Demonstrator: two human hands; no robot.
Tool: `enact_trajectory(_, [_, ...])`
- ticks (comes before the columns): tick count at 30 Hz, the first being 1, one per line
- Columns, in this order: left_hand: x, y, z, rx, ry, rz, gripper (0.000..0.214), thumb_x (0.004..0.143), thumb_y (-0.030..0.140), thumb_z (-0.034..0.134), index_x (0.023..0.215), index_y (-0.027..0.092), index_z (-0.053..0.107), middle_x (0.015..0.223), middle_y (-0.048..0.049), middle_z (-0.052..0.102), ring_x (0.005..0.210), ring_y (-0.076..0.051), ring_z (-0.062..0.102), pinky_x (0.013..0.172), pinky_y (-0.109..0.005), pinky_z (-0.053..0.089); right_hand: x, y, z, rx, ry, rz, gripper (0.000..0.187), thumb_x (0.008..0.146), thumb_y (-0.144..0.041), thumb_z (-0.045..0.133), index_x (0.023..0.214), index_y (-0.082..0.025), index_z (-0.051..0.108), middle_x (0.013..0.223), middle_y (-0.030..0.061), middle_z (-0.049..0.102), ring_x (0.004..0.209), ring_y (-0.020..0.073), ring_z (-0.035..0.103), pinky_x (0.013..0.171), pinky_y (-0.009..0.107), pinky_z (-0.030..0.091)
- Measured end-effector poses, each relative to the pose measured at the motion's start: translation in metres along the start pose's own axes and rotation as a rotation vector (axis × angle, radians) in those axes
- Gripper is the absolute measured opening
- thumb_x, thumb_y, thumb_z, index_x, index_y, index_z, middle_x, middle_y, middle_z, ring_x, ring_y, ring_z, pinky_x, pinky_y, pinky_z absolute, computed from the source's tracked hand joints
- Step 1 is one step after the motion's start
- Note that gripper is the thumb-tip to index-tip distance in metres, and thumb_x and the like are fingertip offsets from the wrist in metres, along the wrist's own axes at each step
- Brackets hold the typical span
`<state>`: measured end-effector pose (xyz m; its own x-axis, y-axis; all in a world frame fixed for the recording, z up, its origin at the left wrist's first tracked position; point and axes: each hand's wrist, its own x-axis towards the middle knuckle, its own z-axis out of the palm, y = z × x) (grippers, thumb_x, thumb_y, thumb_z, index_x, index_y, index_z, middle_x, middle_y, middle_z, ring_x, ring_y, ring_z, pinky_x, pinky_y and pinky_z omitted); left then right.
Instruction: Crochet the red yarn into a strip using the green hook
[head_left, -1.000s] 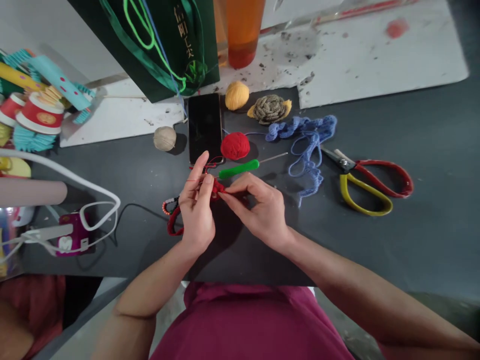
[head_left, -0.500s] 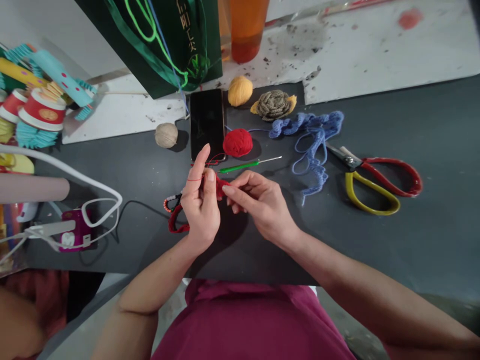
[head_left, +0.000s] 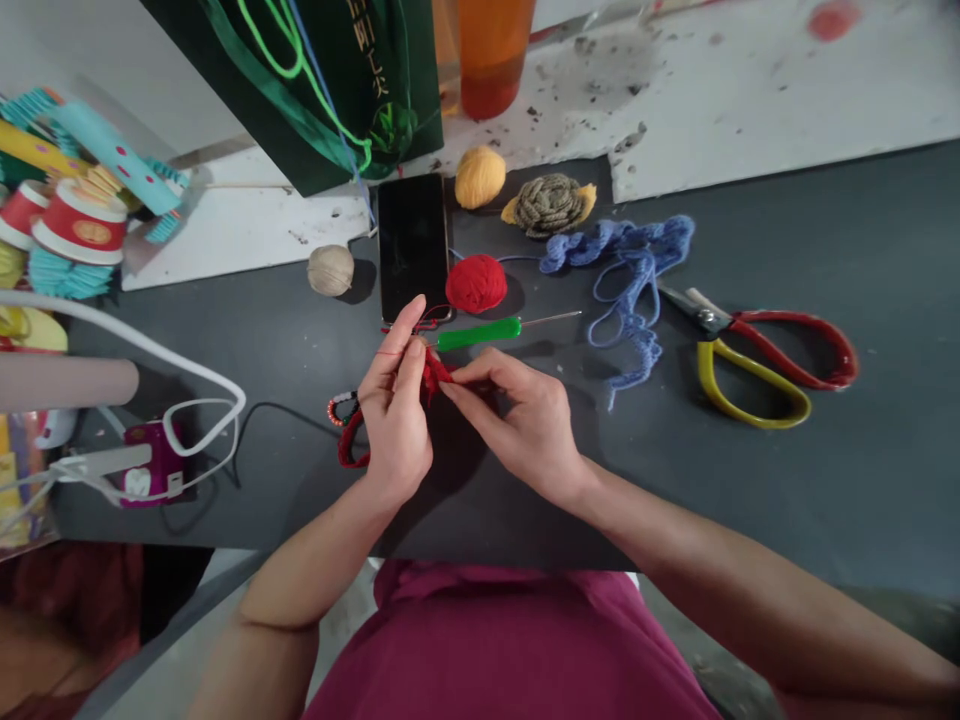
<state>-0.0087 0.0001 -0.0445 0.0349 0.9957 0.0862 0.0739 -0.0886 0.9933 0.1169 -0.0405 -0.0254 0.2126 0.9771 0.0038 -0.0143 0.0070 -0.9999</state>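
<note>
A small red crochet piece (head_left: pixel 435 373) hangs between my two hands above the dark table. My left hand (head_left: pixel 397 420) pinches its left end between thumb and fingers, index finger raised with a thin red yarn strand across it. With thumb and index finger, my right hand (head_left: pixel 529 420) grips the piece's right edge. A green-handled crochet hook (head_left: pixel 480 333) points right just beyond the piece, its metal tip free; its left end is hidden near my left fingertips. Behind it sits a red yarn ball (head_left: pixel 477 284). A dark red band (head_left: pixel 351 442) lies partly under my left hand.
A phone (head_left: pixel 412 245), a beige yarn ball (head_left: pixel 330 271), a yellow yarn ball (head_left: pixel 480 177) and a crocheted flower (head_left: pixel 551 205) lie beyond my hands. To the right are blue crochet (head_left: pixel 637 270) and scissors (head_left: pixel 795 350). White cables (head_left: pixel 187 350) run at left; a green bag (head_left: pixel 315 100) stands behind.
The green hook handle now looks larger, with its tip reaching further right. My right fingers have shifted their pinch on the red crochet piece, and more of the piece shows between my hands.
</note>
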Motion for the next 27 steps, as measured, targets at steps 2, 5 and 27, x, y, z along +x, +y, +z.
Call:
enact_trajectory(2, [-0.001,0.000,0.002,0.033,0.024,0.035,0.037,0.105,0.050,0.062,0.136,0.035,0.074,0.097,-0.0018,0.073,0.070,-0.011,0.060,0.064,-0.025,0.054,-0.002,-0.001,0.001,-0.020,-0.009,-0.028,0.014,0.089,-0.023,0.076,0.076,-0.024,0.071,0.075,-0.0016,0.074,0.066,0.0120,0.064,0.067,0.028,0.053])
enact_trajectory(5, [-0.001,0.003,0.006,0.106,0.063,0.131,0.034,0.108,0.047,0.058,0.134,0.033,0.075,0.102,-0.0025,0.075,0.070,-0.012,0.059,0.068,-0.028,0.055,-0.002,-0.001,0.001,0.100,-0.053,0.074,0.019,0.089,-0.034,0.079,0.077,-0.024,0.068,0.070,-0.0027,0.071,0.060,0.0111,0.060,0.060,0.027,0.051])
enact_trajectory(27, [0.004,0.015,0.002,0.291,0.095,0.623,0.028,0.108,0.020,0.056,0.122,0.029,0.079,0.092,-0.0003,0.074,0.080,-0.011,0.065,0.073,-0.025,0.052,0.002,-0.003,0.008,0.517,-0.010,0.379,0.048,0.078,-0.069,0.084,0.073,-0.023,0.069,0.060,-0.0023,0.067,0.055,0.0124,0.060,0.053,0.028,0.047])
